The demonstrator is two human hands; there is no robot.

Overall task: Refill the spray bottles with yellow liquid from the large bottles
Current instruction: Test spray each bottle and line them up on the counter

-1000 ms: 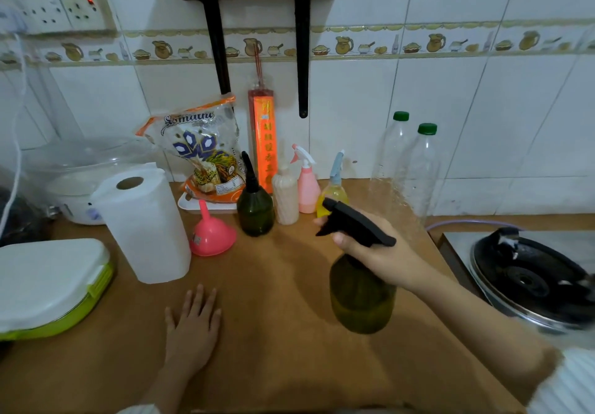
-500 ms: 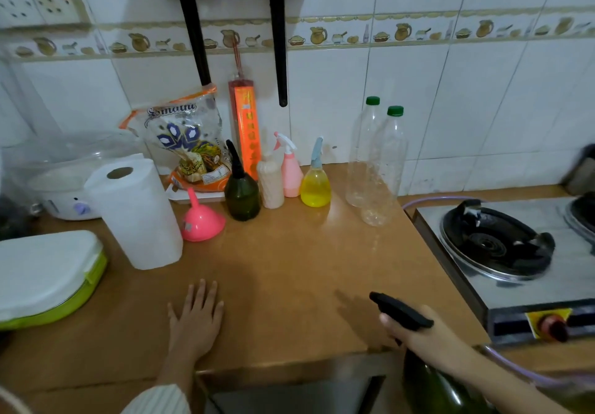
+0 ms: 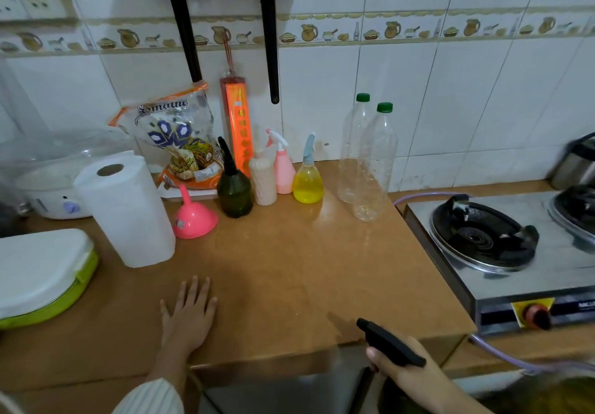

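Note:
My right hand [image 3: 415, 371] grips the neck of a dark green spray bottle with a black trigger head [image 3: 388, 342], held below the counter's front edge; its body is mostly hidden. My left hand [image 3: 188, 314] lies flat on the brown counter [image 3: 289, 268]. At the back stand a second dark green spray bottle [image 3: 234, 190], a cream bottle [image 3: 263, 177], a pink spray bottle [image 3: 283, 167] and a small spray bottle with yellow liquid [image 3: 308, 180]. Two tall clear bottles with green caps [image 3: 373, 162] look empty. A pink funnel [image 3: 192, 217] sits upside down.
A paper towel roll [image 3: 127, 207] stands at the left beside a white and green lidded box [image 3: 42, 275]. A snack bag [image 3: 175, 143] and an orange packet [image 3: 238, 123] lean on the tiled wall. A gas stove [image 3: 502, 246] with a hose fills the right.
My right hand has carried the dark green spray bottle from above the counter's middle down past the front edge. The view has shifted slightly. My left hand has stayed flat.

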